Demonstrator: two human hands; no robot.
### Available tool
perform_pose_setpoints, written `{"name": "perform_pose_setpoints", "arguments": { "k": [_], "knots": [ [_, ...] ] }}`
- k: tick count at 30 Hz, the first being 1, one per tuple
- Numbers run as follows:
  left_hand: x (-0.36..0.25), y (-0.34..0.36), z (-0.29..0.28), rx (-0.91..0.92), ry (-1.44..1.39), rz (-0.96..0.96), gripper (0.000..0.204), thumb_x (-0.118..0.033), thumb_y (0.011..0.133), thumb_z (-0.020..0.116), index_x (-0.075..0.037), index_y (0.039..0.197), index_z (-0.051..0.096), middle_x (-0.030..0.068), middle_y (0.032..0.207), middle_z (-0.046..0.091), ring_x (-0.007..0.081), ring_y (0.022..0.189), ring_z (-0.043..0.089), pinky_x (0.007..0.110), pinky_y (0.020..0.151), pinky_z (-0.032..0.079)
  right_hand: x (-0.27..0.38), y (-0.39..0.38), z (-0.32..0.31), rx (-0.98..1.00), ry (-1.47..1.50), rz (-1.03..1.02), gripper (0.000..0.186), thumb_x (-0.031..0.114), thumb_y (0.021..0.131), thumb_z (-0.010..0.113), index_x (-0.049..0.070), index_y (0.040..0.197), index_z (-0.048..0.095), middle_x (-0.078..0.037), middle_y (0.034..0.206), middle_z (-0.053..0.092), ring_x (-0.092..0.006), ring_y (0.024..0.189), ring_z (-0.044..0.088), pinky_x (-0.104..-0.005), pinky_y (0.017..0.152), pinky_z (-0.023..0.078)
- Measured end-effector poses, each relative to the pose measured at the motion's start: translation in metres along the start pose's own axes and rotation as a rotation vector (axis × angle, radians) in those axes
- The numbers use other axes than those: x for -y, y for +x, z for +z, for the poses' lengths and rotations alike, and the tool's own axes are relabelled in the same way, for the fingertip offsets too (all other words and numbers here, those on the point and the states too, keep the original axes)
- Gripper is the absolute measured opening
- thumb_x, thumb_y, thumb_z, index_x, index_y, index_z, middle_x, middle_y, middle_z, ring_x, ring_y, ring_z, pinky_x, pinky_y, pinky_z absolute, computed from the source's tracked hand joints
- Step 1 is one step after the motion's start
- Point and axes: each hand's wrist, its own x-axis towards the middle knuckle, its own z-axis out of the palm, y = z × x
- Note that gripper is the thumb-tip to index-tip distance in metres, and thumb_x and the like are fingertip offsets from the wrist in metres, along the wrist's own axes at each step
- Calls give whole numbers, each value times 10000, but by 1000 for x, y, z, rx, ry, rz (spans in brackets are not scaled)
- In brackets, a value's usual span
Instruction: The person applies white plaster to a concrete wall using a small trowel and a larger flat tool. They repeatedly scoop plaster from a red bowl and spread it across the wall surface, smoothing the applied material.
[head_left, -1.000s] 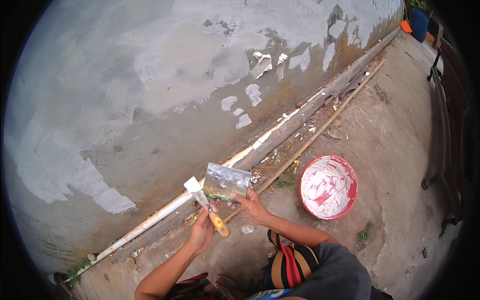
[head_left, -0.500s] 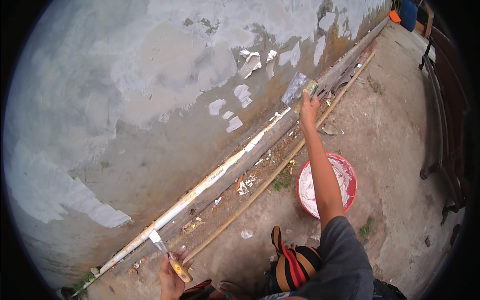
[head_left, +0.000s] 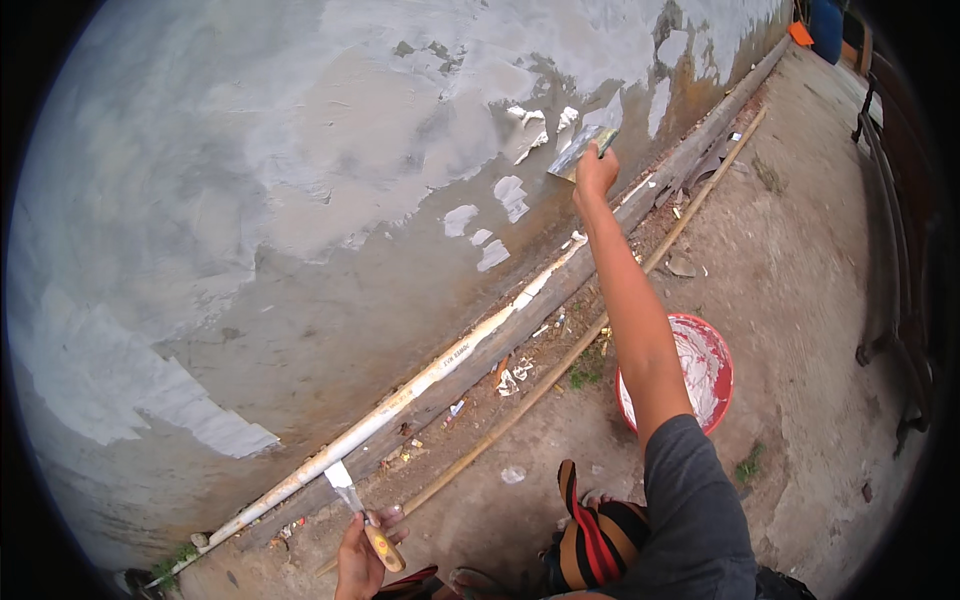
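My right hand (head_left: 597, 172) grips a wide plastering blade (head_left: 578, 156) by its back edge, stretched out close to the grey wall (head_left: 340, 290). Thick white putty lumps (head_left: 530, 133) cling to the wall just beyond the blade, with thinner white patches (head_left: 511, 198) lower down. Low at the left, my left hand (head_left: 362, 560) holds a narrow putty knife (head_left: 383, 549) by its wooden handle; white putty coats its blade, which points up toward the wall. Partly hidden under my right forearm, a red bucket (head_left: 728, 375) holds white putty.
A white pipe (head_left: 400, 398) runs along the wall's foot beside a ledge. Parallel to it lies a long wooden pole (head_left: 530, 402), with litter scattered between. A dark bench (head_left: 885, 220) stands at right; a blue barrel (head_left: 826, 30) and an orange object (head_left: 800, 34) sit far off.
My right hand has raised the wide blade from near the pipe toward the putty lumps on the wall. The left hand keeps its hold on the putty knife. The view has shifted slightly.
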Motion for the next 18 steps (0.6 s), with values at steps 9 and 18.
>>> {"name": "perform_pose_setpoints", "arguments": {
  "k": [9, 18],
  "knots": [
    [10, 1, -23, -12, -35, -31, 303, -356, 979, 480, -87, 1075, 583, 62, 1000, 611, 238, 1009, 597, 442, 793, 540, 20, -13, -3, 139, 111, -224, 229, 174, 912, 585, -23, 1009, 649, -137, 792, 663, -192, 685, 573, -348, 686, 460],
    [7, 3, -8, -74, 31, -75, 292, -292, 991, 431, -60, 1088, 578, 66, 1024, 616, 231, 1039, 594, 431, 904, 494, 32, -36, -6, 314, 18, -454, 245, 162, 929, 583, 32, 1125, 653, -139, 791, 673, -193, 655, 568, -307, 648, 466]
  ]
}}
